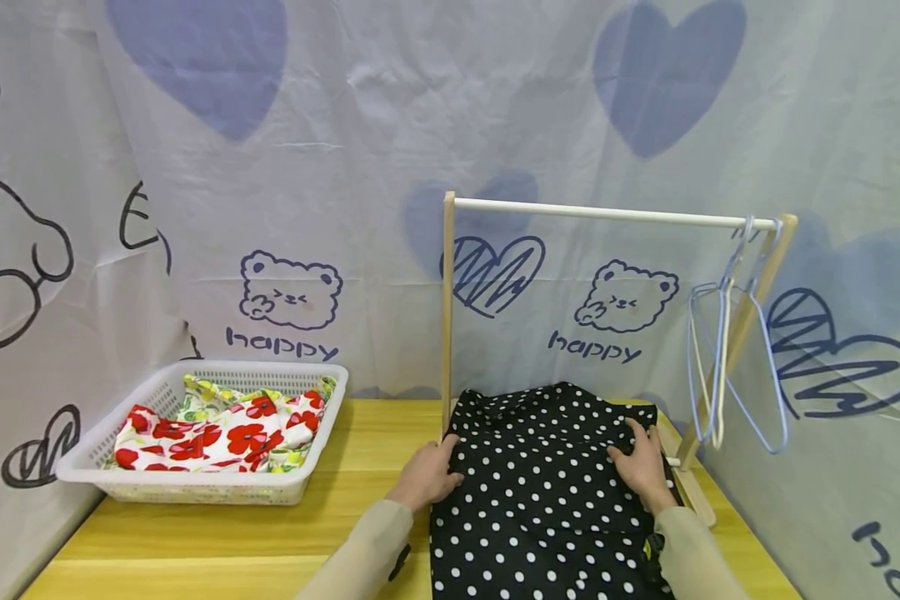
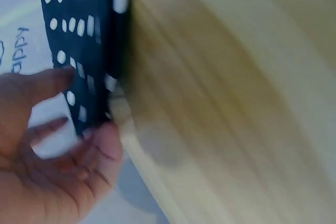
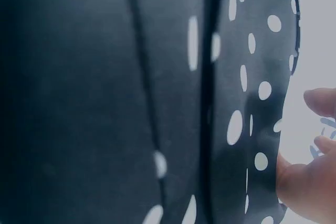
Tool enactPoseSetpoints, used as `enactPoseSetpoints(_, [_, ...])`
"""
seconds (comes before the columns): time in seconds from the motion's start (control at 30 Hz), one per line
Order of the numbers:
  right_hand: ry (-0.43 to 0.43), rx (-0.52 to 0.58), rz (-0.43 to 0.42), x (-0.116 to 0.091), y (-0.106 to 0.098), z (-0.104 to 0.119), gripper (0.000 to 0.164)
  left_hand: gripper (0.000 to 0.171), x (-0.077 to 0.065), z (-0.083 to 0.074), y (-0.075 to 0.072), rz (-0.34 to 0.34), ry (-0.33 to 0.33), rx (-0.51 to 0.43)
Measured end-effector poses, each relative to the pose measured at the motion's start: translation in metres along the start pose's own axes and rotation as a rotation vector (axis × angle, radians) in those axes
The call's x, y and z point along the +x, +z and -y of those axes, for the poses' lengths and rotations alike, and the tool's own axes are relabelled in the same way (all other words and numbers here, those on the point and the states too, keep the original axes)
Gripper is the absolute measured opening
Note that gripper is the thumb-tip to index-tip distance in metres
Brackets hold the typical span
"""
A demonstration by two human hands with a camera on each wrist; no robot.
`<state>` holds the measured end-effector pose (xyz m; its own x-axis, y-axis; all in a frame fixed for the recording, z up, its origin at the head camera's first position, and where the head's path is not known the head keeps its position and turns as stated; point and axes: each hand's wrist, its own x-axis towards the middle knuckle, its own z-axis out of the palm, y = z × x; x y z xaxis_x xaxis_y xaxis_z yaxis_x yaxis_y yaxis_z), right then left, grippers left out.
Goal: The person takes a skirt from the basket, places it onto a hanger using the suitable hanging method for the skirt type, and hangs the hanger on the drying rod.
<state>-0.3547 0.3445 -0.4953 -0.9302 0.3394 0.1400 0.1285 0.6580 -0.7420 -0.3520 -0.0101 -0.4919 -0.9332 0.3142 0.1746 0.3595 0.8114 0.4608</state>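
A black polka-dot garment [image 1: 540,500] lies spread on the wooden table; its exact kind cannot be told. My left hand [image 1: 427,473] touches its left edge, thumb and forefinger apart. In the left wrist view, the left hand [image 2: 63,161] is blurred, its fingertips at the border of the dark cloth [image 2: 79,40]. At the opposite edge, my right hand [image 1: 642,467] rests on the fabric with spread fingers. Dotted cloth [image 3: 252,98] fills most of the right wrist view, and part of the right hand [image 3: 310,182] shows beside its edge.
A white plastic basket [image 1: 322,458] at the left holds a red-flowered cloth [image 1: 247,437] and a yellow-green patterned one [image 1: 206,396]. Behind the garment stands a rack with a white rail [image 1: 607,212]. Several hangers [image 1: 722,358] hang at its right end, near my right arm.
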Motion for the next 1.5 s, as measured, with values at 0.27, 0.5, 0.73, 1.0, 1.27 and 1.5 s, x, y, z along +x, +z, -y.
enactPoseSetpoints(0.27, [-0.013,-0.007,0.012,-0.002,-0.003,-0.005,0.055,0.039,-0.009,0.008,0.000,0.058,0.070,-0.128])
enactPoseSetpoints(0.5, [0.004,0.128,-0.052,-0.002,-0.017,-0.011,0.044,0.032,-0.012,0.010,-0.004,0.021,0.134,-0.085])
enactPoseSetpoints(0.73, [-0.039,0.110,-0.014,-0.006,-0.022,-0.011,0.036,0.036,-0.012,0.013,-0.005,0.090,0.099,-0.042])
enactPoseSetpoints(1.0, [-0.220,0.078,0.029,-0.018,-0.026,0.018,0.025,0.038,-0.005,0.016,-0.006,0.120,0.090,-0.061])
enactPoseSetpoints(1.27, [-0.431,-0.093,0.003,-0.051,-0.031,0.060,0.017,0.034,-0.004,0.014,-0.001,0.128,0.071,-0.044])
enactPoseSetpoints(1.5, [-0.613,-0.205,-0.133,-0.065,-0.041,0.101,0.014,0.031,-0.005,0.017,-0.002,0.104,0.061,-0.033])
